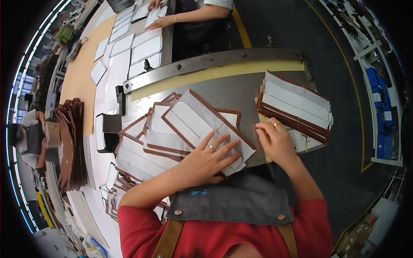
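Note:
My left hand (211,155), fingers spread, lies flat on a white panel (193,120) with brown edging. This panel rests slantwise on a loose pile of similar brown-edged panels (165,133). Close to the front right of the metal work surface (247,122) is my right hand (275,139), its fingers curled and thumb pressed against them. Whatever it may pinch is too small or hidden to name. Just beyond it stands a neat stack of brown-edged white panels (297,101), with a lighter piece (303,139) partly showing underneath.
A metal bar (215,62) crosses the far side of the work surface. A black holder (109,132) stands at its left. White panels (146,48) lie along the far table, where a co-worker's hand (161,22) handles one. Brown strips (71,144) are heaped at left.

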`<state>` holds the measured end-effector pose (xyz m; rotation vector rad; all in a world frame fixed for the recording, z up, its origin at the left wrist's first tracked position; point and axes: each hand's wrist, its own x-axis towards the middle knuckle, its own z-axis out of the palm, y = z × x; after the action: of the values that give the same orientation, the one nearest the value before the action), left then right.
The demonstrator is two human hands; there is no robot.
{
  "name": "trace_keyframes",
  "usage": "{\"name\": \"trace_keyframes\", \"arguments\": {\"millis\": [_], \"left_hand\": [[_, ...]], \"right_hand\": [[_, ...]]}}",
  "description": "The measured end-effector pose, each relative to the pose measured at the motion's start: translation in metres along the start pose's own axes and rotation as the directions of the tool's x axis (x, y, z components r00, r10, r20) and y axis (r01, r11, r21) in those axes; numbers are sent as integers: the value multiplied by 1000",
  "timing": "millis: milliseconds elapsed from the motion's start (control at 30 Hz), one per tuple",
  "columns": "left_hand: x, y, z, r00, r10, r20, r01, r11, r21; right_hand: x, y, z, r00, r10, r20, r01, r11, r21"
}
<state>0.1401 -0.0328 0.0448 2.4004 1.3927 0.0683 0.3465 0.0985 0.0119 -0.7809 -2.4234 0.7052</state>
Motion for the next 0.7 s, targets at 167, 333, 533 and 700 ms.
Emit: {"name": "trace_keyframes", "arguments": {"millis": [167,333,533,700], "left_hand": [[-11,0,6,998,-47,-45,48,999,2],[-9,7,24,976,-124,-179,118,992,-47],[-3,11,23,967,-117,-227,127,991,32],[-5,6,11,908,-131,-399,53,978,-200]], "right_hand": [[-2,7,6,998,-36,-59,37,999,4],[-2,8,10,995,-40,-95,40,999,4],[-6,11,10,992,-30,-125,35,998,43],[-8,9,8,986,133,-100,-103,958,267]]}}
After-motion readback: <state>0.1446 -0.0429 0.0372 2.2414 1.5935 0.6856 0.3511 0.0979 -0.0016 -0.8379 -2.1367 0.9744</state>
